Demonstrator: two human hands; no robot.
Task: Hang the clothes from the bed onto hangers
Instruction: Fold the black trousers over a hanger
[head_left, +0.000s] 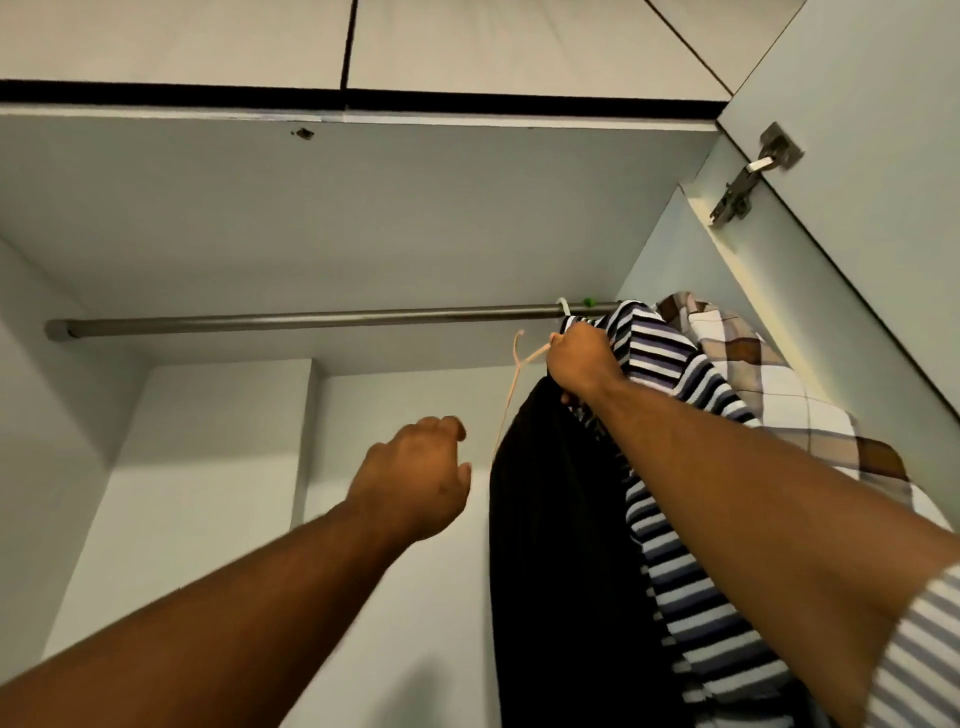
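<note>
The fingers (558, 344) of the right hand (584, 364), right of centre in the frame, are curled tight round the shoulder of a thin pale hanger (517, 364). The same grip bunches the top of a black garment (550, 545), which hangs straight down from it to the bottom edge. The hanger's hook points up and to the left, just below the metal rod (311, 319) and not over it.

The left hand (415, 478), lower and left of centre, reaches up with fingers loosely bent. It holds nothing and sits a little apart from the black cloth.

Touching the right hand on its right side is a striped shirt (670, 364), with a checked shirt (737, 353) behind it. Both hang from the right end of the rod, where a white hook (563, 306) and a green hook (588, 301) sit side by side. The open wardrobe door (857, 156) and its hinge (748, 176) fill the upper right. The bed is out of view.

Likely risks from here:
- The hook is tilted and off the rod, so a lift at the wrong angle could miss the rod or catch only its tip.
- The black garment may be held more by the grip than by the hanger. If so, letting go early could let it slide off.
- Crowding at the right end could snag the striped shirt or knock its hook loose.
</note>
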